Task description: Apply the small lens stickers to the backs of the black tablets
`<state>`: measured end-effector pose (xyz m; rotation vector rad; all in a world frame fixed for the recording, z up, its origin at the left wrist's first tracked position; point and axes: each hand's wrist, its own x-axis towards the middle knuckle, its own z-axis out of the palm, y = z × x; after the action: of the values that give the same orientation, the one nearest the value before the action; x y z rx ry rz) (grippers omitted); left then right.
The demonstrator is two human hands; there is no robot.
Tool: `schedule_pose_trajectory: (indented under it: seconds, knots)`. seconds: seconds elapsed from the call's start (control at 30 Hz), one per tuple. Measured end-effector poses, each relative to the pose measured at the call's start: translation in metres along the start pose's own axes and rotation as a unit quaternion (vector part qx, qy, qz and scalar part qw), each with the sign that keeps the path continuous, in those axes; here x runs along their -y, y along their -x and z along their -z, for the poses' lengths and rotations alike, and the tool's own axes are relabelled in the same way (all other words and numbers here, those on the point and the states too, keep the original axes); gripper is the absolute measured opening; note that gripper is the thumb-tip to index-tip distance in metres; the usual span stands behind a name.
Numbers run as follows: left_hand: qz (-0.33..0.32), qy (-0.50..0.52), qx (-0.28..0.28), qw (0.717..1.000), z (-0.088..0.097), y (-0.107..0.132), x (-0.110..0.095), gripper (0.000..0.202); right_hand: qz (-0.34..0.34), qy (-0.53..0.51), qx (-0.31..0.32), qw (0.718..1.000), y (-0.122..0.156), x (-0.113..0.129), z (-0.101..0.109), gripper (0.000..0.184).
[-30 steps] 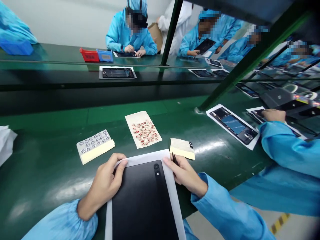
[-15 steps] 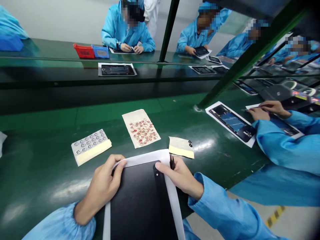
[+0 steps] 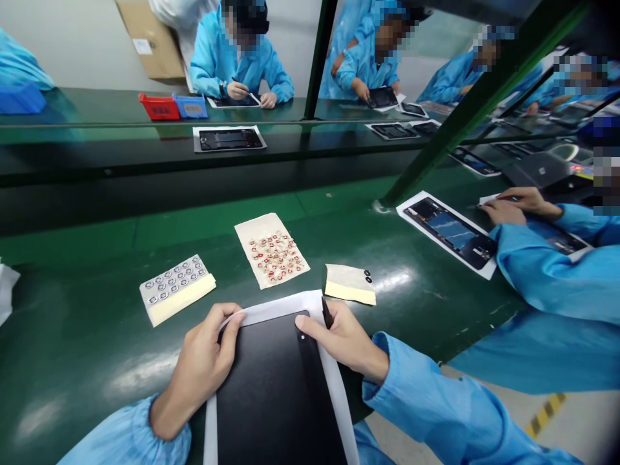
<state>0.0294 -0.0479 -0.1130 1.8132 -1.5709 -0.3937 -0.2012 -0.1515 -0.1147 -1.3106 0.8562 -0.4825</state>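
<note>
Left hand (image 3: 203,365), state?
Pinching the edge of the white sheet (image 3: 276,307) beneath the black tablet (image 3: 268,387), bottom centre of frame.
Right hand (image 3: 341,342)?
Closed narrow on black tweezers (image 3: 327,313), resting against the tablet's edge.

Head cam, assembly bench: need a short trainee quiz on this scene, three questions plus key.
1. Which hand holds the black tweezers?
2. True or false: the sheet of red-marked parts lies between the sheet of silver rings and the small cream sheet.
3. How many black rings sit on the small cream sheet?

Key: 1. The right hand. 2. True. 3. Two.
</note>
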Motion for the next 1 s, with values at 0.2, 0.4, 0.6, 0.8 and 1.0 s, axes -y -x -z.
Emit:
schedule_pose_trajectory:
  seconds: [0.2, 0.4, 0.6, 0.8, 1.0]
  knots:
    - [0.005, 0.010, 0.002, 1.000, 0.000, 0.000, 0.001, 0.014, -0.003, 0.007, -0.002, 1.000, 0.001, 0.001, -0.002, 0.036]
    - [-0.001, 0.013, 0.001, 1.000, 0.002, -0.001, -0.002, 0.015, -0.042, -0.037, -0.027, 0.998, 0.001, 0.000, -0.006, 0.039]
    - [-0.004, 0.015, -0.013, 1.000, 0.002, 0.001, -0.004, 0.014, -0.012, 0.011, -0.014, 1.000, 0.001, 0.000, -0.006, 0.044]
    - [0.016, 0.017, -0.011, 1.000, 0.002, 0.002, 0.001, 0.018, 0.003, 0.009, 0.025, 1.000, 0.001, 0.002, -0.001, 0.040]
    - [0.042, 0.019, 0.006, 0.999, 0.001, 0.000, 0.002, 0.022, 0.012, -0.014, 0.076, 0.997, 0.004, 0.007, 0.004, 0.032]
